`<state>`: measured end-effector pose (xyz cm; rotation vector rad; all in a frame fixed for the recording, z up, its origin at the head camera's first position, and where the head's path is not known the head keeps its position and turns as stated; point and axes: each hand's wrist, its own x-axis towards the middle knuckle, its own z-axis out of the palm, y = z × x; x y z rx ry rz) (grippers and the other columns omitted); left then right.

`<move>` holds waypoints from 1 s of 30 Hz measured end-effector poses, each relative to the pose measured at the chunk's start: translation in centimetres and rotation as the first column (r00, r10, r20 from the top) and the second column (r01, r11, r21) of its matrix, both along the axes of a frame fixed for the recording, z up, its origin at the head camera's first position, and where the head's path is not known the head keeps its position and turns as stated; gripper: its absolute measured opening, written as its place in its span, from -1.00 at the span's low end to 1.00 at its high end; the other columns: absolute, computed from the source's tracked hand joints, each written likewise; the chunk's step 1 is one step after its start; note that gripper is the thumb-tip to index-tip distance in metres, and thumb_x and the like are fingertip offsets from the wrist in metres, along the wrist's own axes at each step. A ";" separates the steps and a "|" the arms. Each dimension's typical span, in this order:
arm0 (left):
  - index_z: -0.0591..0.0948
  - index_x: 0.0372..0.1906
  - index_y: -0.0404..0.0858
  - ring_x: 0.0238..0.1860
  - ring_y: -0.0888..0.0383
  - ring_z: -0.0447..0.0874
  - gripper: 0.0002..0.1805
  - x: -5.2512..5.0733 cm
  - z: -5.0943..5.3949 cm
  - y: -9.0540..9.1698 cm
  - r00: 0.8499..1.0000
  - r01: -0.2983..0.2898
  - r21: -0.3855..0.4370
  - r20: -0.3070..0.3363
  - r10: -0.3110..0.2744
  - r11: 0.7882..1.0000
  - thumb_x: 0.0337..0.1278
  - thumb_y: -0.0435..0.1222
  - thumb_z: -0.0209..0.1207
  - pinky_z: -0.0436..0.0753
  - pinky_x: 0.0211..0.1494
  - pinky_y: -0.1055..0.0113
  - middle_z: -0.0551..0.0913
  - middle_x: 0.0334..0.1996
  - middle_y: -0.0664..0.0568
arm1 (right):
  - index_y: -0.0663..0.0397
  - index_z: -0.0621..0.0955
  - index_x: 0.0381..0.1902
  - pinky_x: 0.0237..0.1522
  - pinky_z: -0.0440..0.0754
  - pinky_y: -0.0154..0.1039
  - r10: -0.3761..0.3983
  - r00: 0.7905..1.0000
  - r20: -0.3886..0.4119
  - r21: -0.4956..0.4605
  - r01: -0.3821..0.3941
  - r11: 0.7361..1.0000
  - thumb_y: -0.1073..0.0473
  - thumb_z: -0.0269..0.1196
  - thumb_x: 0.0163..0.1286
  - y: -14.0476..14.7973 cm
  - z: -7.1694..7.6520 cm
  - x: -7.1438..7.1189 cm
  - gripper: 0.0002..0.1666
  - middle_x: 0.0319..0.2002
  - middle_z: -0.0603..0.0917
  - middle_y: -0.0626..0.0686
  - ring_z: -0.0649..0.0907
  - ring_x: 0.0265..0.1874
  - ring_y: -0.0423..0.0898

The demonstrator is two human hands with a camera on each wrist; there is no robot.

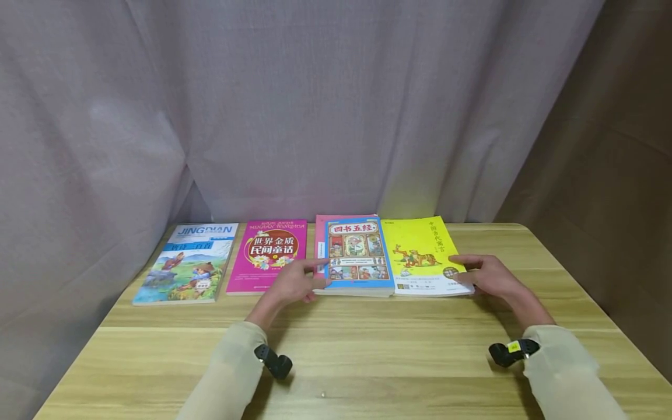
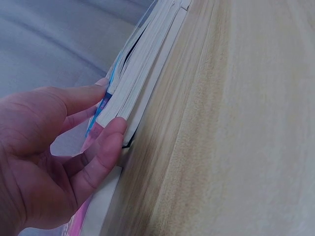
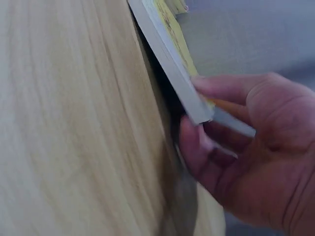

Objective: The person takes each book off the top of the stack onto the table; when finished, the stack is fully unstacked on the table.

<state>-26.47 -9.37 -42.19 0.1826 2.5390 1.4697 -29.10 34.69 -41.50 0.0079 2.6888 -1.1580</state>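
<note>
A blue comic-style book (image 1: 359, 256) lies on top of a pink book (image 1: 320, 233), whose left and top edges show. My left hand (image 1: 295, 281) grips this stack at its lower left side. In the left wrist view, its thumb rests by the blue cover and its fingers (image 2: 101, 160) curl against the lower book's edge. The yellow book (image 1: 417, 248) with a tiger picture sits right beside the stack. My right hand (image 1: 493, 275) pinches its lower right corner, thumb above and fingers beneath. That corner (image 3: 197, 110) appears slightly raised from the wood in the right wrist view.
A magenta book (image 1: 270, 256) lies left of the stack, and a landscape-covered book (image 1: 186, 265) lies farther left. All rest near the back edge of a wooden table (image 1: 378, 361). A grey curtain (image 1: 283, 111) hangs behind it.
</note>
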 end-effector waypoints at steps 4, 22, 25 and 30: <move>0.58 0.46 0.05 -0.48 0.09 0.68 -0.37 0.0 -0.1 -0.1 1.000 0.003 0.000 0.001 -0.003 1.000 0.29 -0.16 0.43 0.78 -0.33 0.28 0.62 -0.10 -0.11 | 0.34 0.37 0.54 -0.25 0.64 -0.19 0.006 0.996 -0.087 0.156 0.008 0.988 0.11 0.37 0.45 -0.3 0.5 0.2 -0.17 0.34 0.44 0.59 0.64 -0.06 0.21; 0.59 0.45 0.04 -0.51 0.11 0.66 -0.39 0.0 -0.2 -0.3 1.000 0.012 -0.002 -0.016 -0.012 1.000 0.31 -0.15 0.42 0.75 -0.39 0.30 0.63 -0.03 -0.14 | 0.04 0.47 0.54 -0.14 0.82 -0.15 0.121 0.978 -0.169 -0.221 -0.157 0.963 -0.03 0.35 0.52 -8.8 1.6 1.2 -0.28 0.35 0.57 0.37 0.72 -0.05 0.08; 0.59 0.45 0.03 -0.51 0.11 0.66 -0.39 0.0 -0.3 -0.3 1.000 0.017 0.001 -0.022 -0.017 1.000 0.31 -0.15 0.42 0.76 -0.39 0.29 0.64 -0.02 -0.16 | 0.02 0.50 0.52 -0.18 0.79 -0.21 0.138 0.979 -0.149 -0.245 -0.172 0.954 -0.03 0.37 0.50 -9.9 1.0 1.1 -0.28 0.34 0.59 0.35 0.71 -0.13 0.03; 0.59 0.45 0.05 -0.51 0.12 0.64 -0.39 0.0 -0.3 -0.2 1.000 0.017 0.012 -0.016 -0.017 1.000 0.31 -0.15 0.42 0.75 -0.38 0.31 0.60 -0.13 -0.11 | 0.02 0.53 0.50 -0.22 0.78 -0.25 0.163 0.979 -0.121 -0.300 -0.193 0.934 0.03 0.41 0.47 -11.2 0.0 0.9 -0.31 0.25 0.66 0.36 0.73 -0.22 0.01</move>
